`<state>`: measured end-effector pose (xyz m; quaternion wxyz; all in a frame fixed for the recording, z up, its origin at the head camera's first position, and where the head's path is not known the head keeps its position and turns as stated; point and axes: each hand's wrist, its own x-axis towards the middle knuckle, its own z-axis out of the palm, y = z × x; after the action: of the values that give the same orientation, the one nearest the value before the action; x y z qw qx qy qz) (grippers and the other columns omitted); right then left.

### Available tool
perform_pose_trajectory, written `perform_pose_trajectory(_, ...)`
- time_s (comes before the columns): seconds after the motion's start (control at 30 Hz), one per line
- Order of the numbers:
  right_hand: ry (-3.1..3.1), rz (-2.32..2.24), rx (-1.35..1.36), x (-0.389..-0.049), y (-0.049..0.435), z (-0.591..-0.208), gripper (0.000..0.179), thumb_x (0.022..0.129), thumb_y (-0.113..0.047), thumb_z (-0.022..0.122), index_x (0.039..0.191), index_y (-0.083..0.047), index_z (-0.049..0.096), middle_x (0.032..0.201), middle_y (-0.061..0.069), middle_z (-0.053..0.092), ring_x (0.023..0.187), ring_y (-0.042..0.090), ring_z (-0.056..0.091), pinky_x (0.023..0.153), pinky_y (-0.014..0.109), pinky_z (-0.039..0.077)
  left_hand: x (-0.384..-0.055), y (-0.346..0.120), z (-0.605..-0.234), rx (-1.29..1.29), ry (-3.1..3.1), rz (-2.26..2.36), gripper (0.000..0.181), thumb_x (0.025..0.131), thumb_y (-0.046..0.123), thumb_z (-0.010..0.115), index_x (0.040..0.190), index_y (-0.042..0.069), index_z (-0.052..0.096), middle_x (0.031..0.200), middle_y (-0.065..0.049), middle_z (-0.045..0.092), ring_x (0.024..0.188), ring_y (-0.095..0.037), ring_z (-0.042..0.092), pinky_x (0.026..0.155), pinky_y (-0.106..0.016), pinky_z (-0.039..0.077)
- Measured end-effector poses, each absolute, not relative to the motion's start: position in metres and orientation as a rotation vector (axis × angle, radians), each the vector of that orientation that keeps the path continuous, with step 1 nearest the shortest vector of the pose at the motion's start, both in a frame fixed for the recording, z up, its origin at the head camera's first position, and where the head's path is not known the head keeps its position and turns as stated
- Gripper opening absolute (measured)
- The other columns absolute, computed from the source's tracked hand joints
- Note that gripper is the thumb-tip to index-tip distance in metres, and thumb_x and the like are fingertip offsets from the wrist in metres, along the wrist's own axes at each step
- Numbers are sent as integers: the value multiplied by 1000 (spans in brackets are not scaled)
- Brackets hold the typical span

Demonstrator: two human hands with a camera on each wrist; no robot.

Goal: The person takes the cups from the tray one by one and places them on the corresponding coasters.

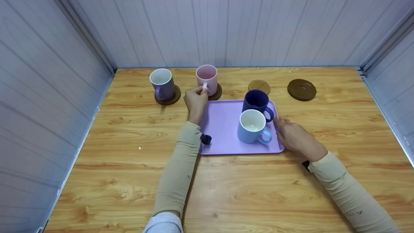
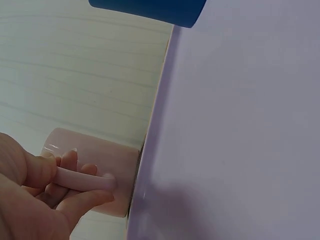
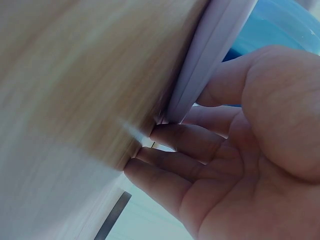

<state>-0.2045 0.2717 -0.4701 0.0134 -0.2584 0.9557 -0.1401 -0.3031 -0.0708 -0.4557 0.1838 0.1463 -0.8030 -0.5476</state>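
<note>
Thumb and fingers of my left hand [image 1: 196, 99] pinch the handle of a pink mug [image 1: 209, 75], upright on a dark brown coaster [image 1: 217, 94] behind the tray. In the left wrist view, the fingers [image 2: 82, 202] curl around that handle. My right hand [image 1: 292, 134] is at the right edge of a lilac tray [image 1: 223, 129]. The right wrist view shows its thumb [image 3: 225, 82] over the tray's rim, with the fingers below and beside it, some touching the table. On the tray's right side stand a dark blue mug [image 1: 250, 98] and, nearer, a light blue mug [image 1: 247, 131].
A purple mug [image 1: 166, 89] with a white inside stands on another dark coaster [image 1: 176, 97] at the back left. Behind the tray lie a light wooden coaster [image 1: 259, 86] and a dark brown coaster [image 1: 301, 90]. Panelled walls [image 1: 210, 32] enclose the wooden table [image 1: 242, 194] at the back and sides.
</note>
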Motion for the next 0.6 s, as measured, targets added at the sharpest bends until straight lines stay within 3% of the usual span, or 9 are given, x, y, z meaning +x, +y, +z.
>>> perform_pose_trajectory(0.6, 2962, -440, -781, -204, 270, -468, 44, 105, -9, 48, 143, 14, 50, 140, 39, 53, 129, 57, 53, 107, 65, 42, -302, -70, -457, 440, -2302, -1572, 12, 89, 10, 74, 93, 10, 85, 84, -2, 78, 80, -12, 61, 72, -26, 47)
